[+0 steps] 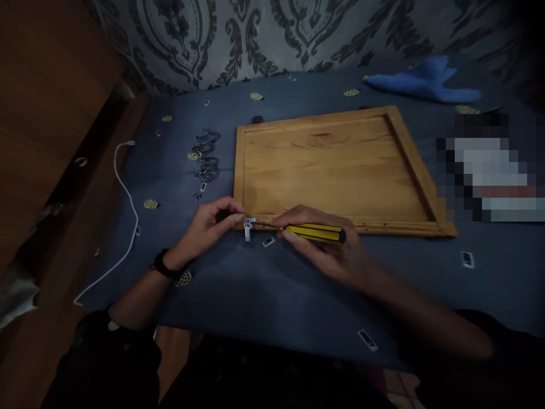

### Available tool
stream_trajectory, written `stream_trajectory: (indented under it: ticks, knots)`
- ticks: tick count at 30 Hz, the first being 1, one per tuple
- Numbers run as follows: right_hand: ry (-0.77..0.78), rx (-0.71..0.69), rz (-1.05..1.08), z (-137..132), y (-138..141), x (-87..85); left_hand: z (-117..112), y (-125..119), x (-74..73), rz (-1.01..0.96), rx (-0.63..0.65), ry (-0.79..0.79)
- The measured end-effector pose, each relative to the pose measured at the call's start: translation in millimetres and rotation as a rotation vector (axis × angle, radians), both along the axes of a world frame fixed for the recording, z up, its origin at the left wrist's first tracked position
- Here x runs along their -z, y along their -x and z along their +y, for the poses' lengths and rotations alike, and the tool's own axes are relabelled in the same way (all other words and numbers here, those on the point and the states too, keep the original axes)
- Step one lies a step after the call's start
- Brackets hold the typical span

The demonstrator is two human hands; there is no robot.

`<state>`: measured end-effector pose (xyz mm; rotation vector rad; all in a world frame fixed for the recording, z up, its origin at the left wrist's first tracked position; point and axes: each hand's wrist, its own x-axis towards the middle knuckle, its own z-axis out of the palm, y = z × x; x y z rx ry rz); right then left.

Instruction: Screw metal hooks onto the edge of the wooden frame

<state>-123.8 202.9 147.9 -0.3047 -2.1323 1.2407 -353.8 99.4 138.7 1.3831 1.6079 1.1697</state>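
Observation:
A wooden panel (332,170) with a raised frame lies flat on a blue cloth (264,284). At its near left corner a small metal bracket (249,227) sits against the edge. My left hand (208,227) is closed, pinching that bracket with thumb and fingers. My right hand (323,244) is wrapped round a yellow and black screwdriver (315,232), whose thin shaft points left and meets the bracket.
A pile of metal hardware (204,162) lies left of the panel. A white cable (128,210) curls along the cloth's left edge beside a wooden surface (46,113). A blue cloth lump (426,79) sits at the back right. A blurred-out object (489,170) lies right of the panel.

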Motion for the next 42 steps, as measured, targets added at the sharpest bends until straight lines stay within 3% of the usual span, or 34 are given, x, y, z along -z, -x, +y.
stream_trajectory:
  ticks: [12, 21, 42]
  knots:
    - [-0.005, 0.001, 0.007, 0, -1, 1.6, 3, 0, 2.8, 0.352, 0.0, -0.174]
    - [-0.039, -0.017, 0.068, 1, 1, 3.0, 4, 0, 12.4, 0.306, 0.02, -0.188]
    - [-0.03, -0.024, 0.069, 2, 1, 3.4, 7, 2, 10.1, 0.13, -0.007, -0.07]
